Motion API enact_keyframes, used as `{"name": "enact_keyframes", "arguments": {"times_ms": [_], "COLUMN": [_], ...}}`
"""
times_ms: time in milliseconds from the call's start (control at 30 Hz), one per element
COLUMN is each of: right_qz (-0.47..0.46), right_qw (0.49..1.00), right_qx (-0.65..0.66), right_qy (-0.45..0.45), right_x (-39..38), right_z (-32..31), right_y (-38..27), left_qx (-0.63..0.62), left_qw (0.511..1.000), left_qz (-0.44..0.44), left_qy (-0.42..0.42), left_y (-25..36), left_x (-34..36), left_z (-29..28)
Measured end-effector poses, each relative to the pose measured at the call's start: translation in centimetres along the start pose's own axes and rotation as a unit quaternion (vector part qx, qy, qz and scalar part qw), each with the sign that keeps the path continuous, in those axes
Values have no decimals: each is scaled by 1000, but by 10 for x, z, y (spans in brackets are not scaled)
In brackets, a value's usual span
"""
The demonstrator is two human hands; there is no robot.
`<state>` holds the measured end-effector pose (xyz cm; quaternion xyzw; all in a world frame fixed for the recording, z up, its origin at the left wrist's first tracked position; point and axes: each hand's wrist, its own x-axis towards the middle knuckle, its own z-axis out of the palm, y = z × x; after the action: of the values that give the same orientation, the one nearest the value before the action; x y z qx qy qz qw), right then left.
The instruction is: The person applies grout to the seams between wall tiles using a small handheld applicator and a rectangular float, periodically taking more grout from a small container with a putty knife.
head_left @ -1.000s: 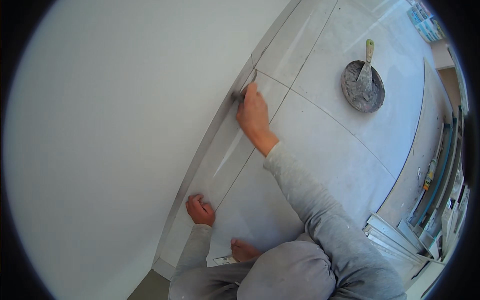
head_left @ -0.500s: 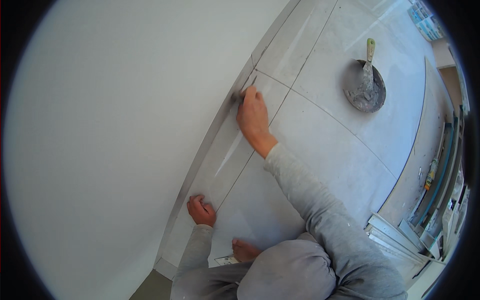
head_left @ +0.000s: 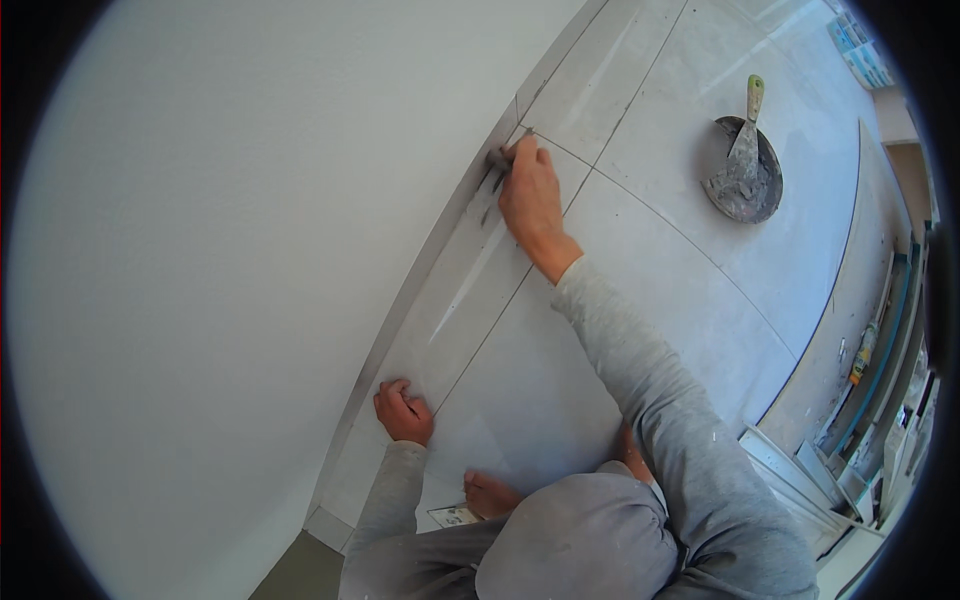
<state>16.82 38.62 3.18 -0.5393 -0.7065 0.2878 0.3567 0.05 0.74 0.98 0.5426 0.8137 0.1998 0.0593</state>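
My right hand [head_left: 532, 200] reaches far forward to the foot of the wall, its fingers pinched round a small dark tool [head_left: 497, 158]. Most of that tool is hidden by the fingers, so its kind does not show. It meets the grey skirting strip [head_left: 440, 230] by a tile joint. A dark smear [head_left: 487, 214] lies on the floor tile just behind the hand. Nearer to me, my left hand [head_left: 404, 413] rests on the tile beside the skirting with its fingers curled in; whatever they may hold is hidden.
A round dark bowl [head_left: 770, 190] of grey paste stands on the tiles at right, with a green-ended putty knife [head_left: 754, 100] in it. Long metal strips [head_left: 890, 340] and a tube [head_left: 864, 355] lie along the right side. The white wall [head_left: 220, 250] fills the left.
My right hand has moved slightly forward and right along the skirting with the dark tool. A dark smear now shows behind it. My left hand stays almost where it was.
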Motion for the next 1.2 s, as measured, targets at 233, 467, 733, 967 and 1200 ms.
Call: {"name": "enact_keyframes", "arguments": {"times_ms": [233,467,733,967,1200], "right_qz": [18,24,-15,-68,-137], "right_qw": [983,999,990,997,958], "right_qx": [107,-19,93,34,-68], "right_qy": [-150,-14,-108,6,-241], "right_x": [-80,-26,-132,-39,-58], "right_z": [15,8,40,-3,-3], "right_y": [-40,-39,-65,-14,-23], "left_qx": [7,-15,9,-30,-29], "left_qw": [1000,1000,1000,999,999], "left_qz": [0,5,7,-3,13], "left_qy": [3,14,14,13,15], "left_y": [-10,-12,-11,-5,-4], "left_x": [0,-1,-2,1,3], "left_z": [-4,-2,-3,3,0]}}
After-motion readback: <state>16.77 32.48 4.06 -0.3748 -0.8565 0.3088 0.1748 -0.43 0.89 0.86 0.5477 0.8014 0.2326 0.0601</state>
